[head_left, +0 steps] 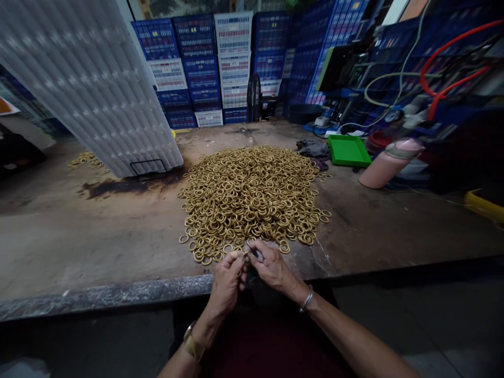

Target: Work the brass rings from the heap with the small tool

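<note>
A wide heap of brass rings (252, 194) lies on the worktable in front of me. At its near edge my left hand (228, 278) is closed, fingertips pinching a brass ring (246, 257) that is mostly hidden. My right hand (273, 266) meets it from the right, fingers wrapped round a small hand tool (255, 254) with a dark part and a greyish part. The tool's kind is too small to make out. Its working end is close to the ring, but contact between them cannot be seen clearly.
Stacked translucent plastic trays (102, 89) lean at the left on a black wire stand (147, 169). A green tray (348, 150), a pink bottle (389, 164) and grey cloth (313, 148) sit at the right. Blue crates (197, 47) line the back. The table's front edge (118, 294) runs below my hands.
</note>
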